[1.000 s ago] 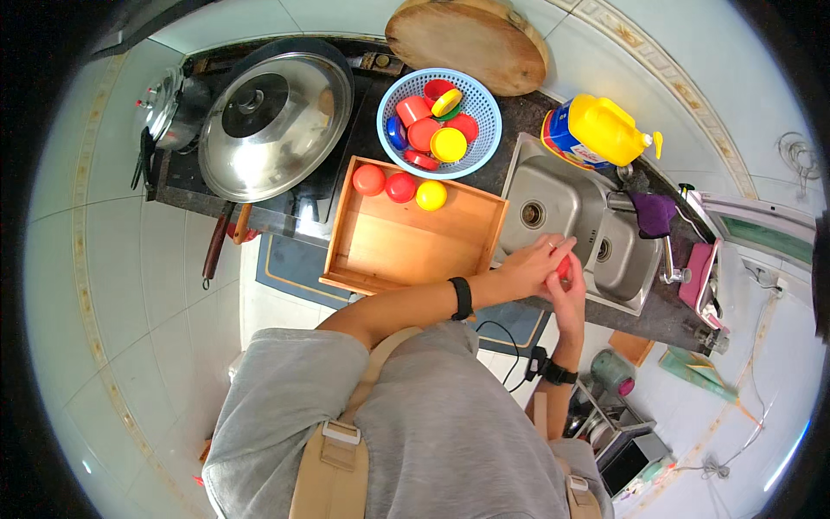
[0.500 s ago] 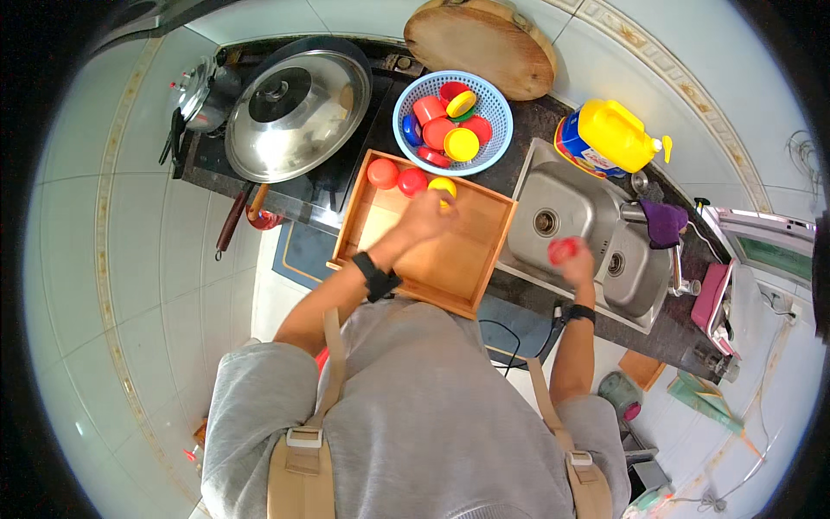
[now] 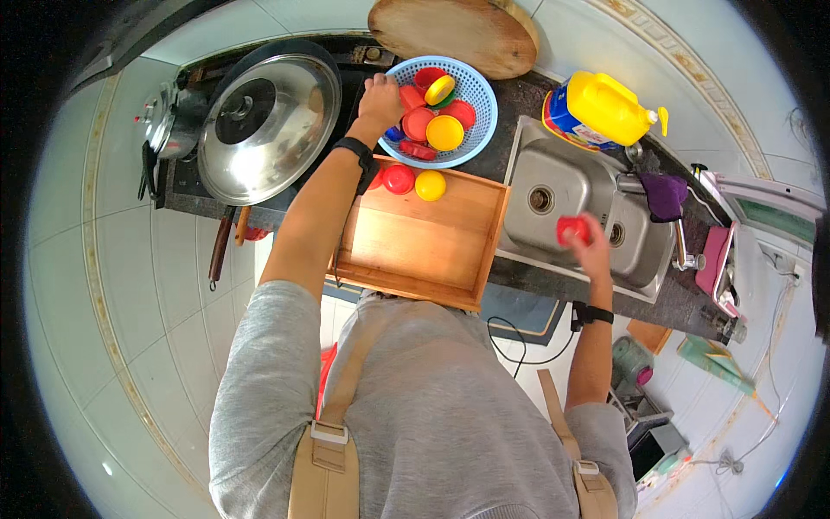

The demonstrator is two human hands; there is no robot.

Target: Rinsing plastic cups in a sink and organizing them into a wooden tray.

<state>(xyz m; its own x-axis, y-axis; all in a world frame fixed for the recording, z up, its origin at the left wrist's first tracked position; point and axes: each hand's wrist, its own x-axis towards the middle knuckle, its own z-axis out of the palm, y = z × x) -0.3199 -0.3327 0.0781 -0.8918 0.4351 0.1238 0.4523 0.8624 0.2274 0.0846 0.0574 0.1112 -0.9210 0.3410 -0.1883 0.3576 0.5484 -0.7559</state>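
My left hand [image 3: 380, 102] is at the left rim of a light blue plastic basket [image 3: 486, 130], fingers curled over the edge. Red, yellow, blue and green plastic cups and lids fill the basket. Over the sink, my right hand [image 3: 590, 245] is closed around a red plastic cup [image 3: 571, 228], slightly blurred. A wooden tray [image 3: 415, 290] sits just in front of the basket. Along its far side are a round red piece [image 3: 399, 179] and a round yellow piece [image 3: 430, 185]. Another red piece to their left is mostly covered by my left wrist.
A lidded wok [image 3: 290, 130] and a pressure cooker [image 3: 177, 121] stand on the left. Behind the basket leans a round wooden cutting board [image 3: 458, 35]. The double steel sink [image 3: 519, 233] lies to the right, with a yellow jug [image 3: 601, 108] behind it.
My left hand has left the yellow piece in the tray and reached forward-left to the basket's rim. The right hand still holds the red cup over the sink. The whole view has shifted.
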